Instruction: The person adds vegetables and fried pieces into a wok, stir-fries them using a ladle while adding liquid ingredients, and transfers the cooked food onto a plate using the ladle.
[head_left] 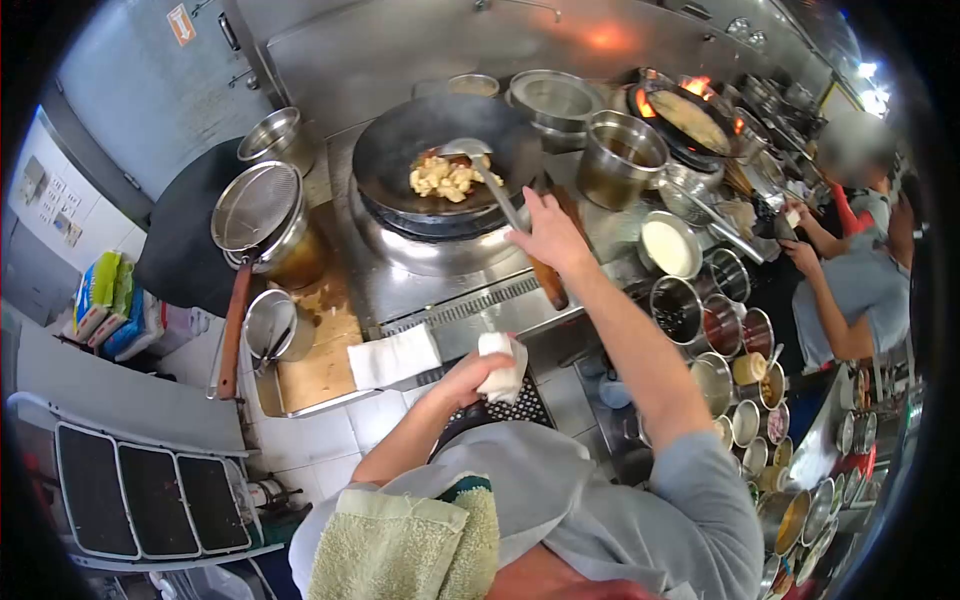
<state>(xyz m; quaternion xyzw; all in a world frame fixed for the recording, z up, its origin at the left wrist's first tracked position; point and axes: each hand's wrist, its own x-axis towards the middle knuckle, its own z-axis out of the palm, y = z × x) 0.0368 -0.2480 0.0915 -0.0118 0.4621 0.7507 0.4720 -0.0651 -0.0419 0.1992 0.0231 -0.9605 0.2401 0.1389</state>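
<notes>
A black wok (385, 150) sits on the burner with pale golden, lumpy pieces of food (445, 180) in it. A metal ladle (508, 205) leans in the wok, its bowl over the food and its wooden handle end pointing toward me. My right hand (550, 235) is at the ladle's shaft, fingers stretched and thumb apart, not wrapped round it. Bunched white cloth (502, 368) fills my left hand (475, 378), which is closed on it in front of my body. Another folded white cloth (393, 357) lies on the stove's front edge, left of that hand.
Left of the wok stand a strainer (257, 205) over a pot and a small metal pot (278, 325). To the right are a pot of brown liquid (622, 160), a white-filled container (670, 247) and several seasoning tubs. A second wok (685, 120) has flames around it. A co-worker (860, 290) stands at right.
</notes>
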